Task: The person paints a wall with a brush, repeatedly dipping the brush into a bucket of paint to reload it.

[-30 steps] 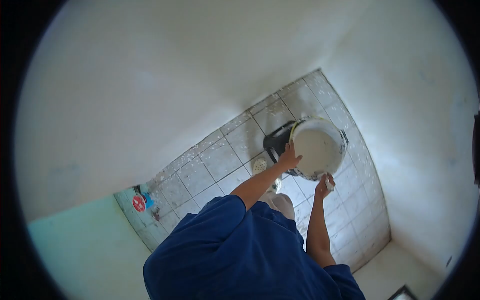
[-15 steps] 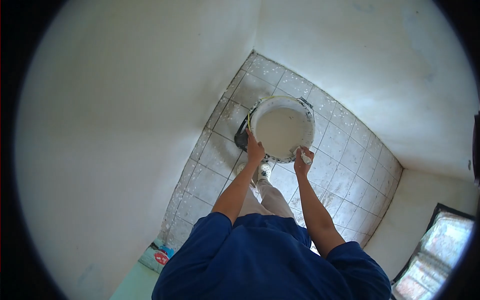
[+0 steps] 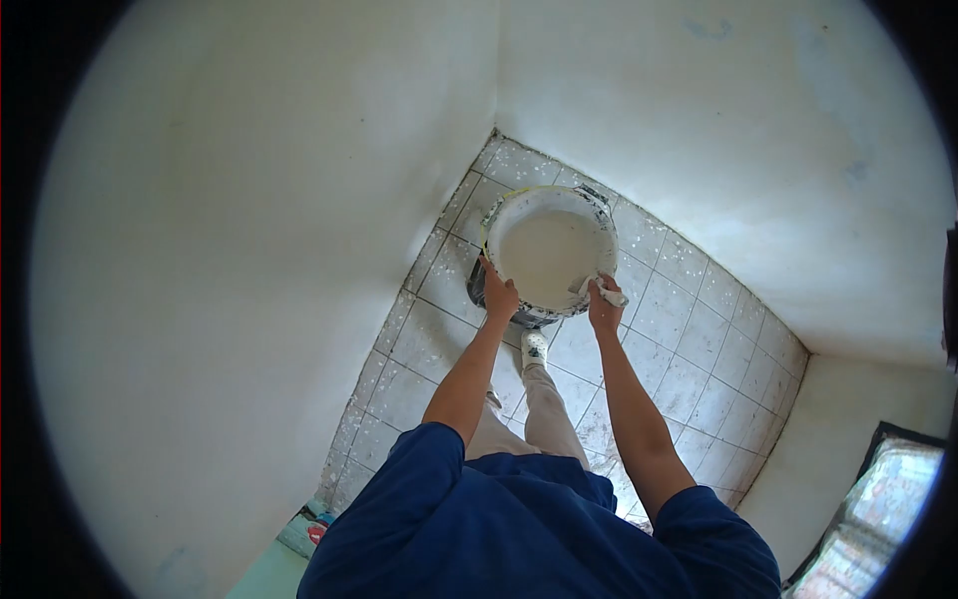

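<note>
A round, paint-spattered bucket point(image 3: 606, 245) holds off-white liquid point(image 3: 551, 255). My left hand point(image 3: 499, 295) grips the near left side of its rim. At the near right of the rim, my right hand point(image 3: 605, 302) is closed around a whitish, paint-covered tool point(image 3: 612, 292), whose head lies at the inner edge of the bucket. The type of tool is hard to make out. Below the bucket's left side shows a dark container or tray point(image 3: 477, 283), partly hidden.
Speckled floor tiles point(image 3: 429, 339) run beneath, bordered by a left wall point(image 3: 230, 250) and a right wall point(image 3: 699, 130) meeting in a corner. A bright framed panel point(image 3: 883, 509) is at lower right. Colourful items point(image 3: 311, 527) lie at lower left. One shoe point(image 3: 534, 346) shows below the bucket.
The bucket and both hands have shifted slightly left in view. The tool has turned to a flatter angle in my right hand. One foot has moved back towards my body.
</note>
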The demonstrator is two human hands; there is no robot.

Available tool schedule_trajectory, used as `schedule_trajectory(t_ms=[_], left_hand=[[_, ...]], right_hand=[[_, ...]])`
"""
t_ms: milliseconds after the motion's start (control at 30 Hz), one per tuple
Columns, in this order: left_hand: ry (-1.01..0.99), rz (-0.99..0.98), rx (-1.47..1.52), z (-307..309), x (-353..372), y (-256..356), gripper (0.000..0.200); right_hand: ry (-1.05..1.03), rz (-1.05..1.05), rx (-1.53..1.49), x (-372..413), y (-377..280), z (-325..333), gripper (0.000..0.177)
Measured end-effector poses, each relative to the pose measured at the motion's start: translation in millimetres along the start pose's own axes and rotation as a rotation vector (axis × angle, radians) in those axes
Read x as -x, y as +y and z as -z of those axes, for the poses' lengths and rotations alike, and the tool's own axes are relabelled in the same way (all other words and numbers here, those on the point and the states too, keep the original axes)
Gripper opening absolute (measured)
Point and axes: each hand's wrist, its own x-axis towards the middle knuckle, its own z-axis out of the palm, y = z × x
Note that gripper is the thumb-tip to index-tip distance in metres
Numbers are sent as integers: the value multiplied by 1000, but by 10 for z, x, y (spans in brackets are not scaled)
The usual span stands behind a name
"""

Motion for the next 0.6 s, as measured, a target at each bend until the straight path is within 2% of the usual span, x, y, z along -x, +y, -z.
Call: schedule_trajectory(t_ms=[100,167,233,333,433,467,533,600], left_hand=[[-49,64,95,105,-56,-171,92],[-37,66,108,44,-31,-215,93],[20,10,-17,113,92,-197,93],[-60,166,34,218,172,-49,92],[-67,211,124,231,206,-15,92],[-10,114,28,221,235,-2,92],[-40,194,36,257,201,76,93],[-73,260,29,288,220,175,93]], right_hand=[[-48,48,-128,-269,189,-89,34],[-112,21,-162,-448,64,-52,33],[-152,39,-129,-498,90,-101,33],[-408,45,-178,-711,136,-185,36],[-575,154,-74,-858,208,-361,37],[-591,182,-38,-878,227,-403,37],[-620,235,28,-890,229,-478,37],[-643,177,52,-883,152,-466,36]])
